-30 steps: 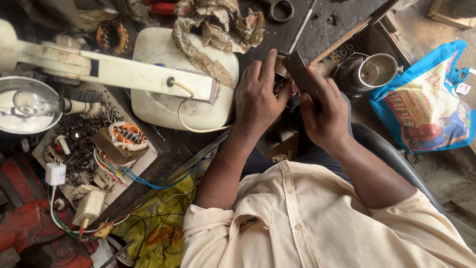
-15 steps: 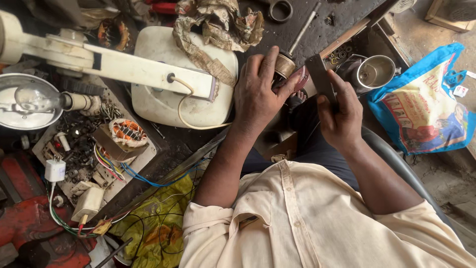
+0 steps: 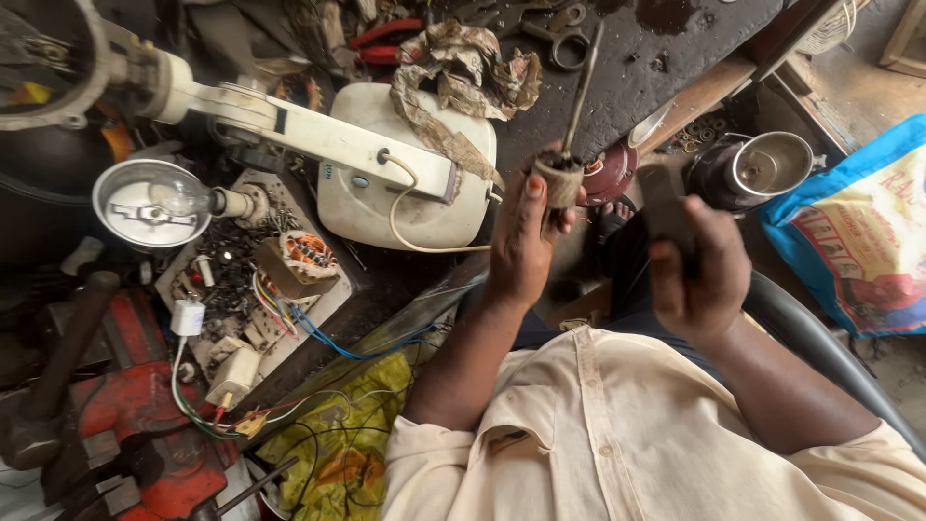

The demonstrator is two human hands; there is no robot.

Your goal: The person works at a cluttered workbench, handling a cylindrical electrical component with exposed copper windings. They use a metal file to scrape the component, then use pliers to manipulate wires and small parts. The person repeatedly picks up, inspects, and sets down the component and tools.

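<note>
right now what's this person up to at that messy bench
A person in a cream shirt sits at a cluttered workbench. The left hand holds up a small cylindrical part on a thin metal shaft, likely a motor rotor. The right hand grips a dark flat tool, raised beside it and blurred. A white appliance body, a lamp bulb and a red vise sit around them.

Soft daylight comes in from the upper right, brightening the cream shirt (image 3: 627, 453) and the blue bag (image 3: 858, 232), while the left side around the red vise (image 3: 125, 425) sinks into deep shadow. The right hand (image 3: 699, 270) is smeared by motion blur. Wide-angle distortion bends the frame's edges, and the lamp reflector (image 3: 145, 207) shows mild glare.
</note>
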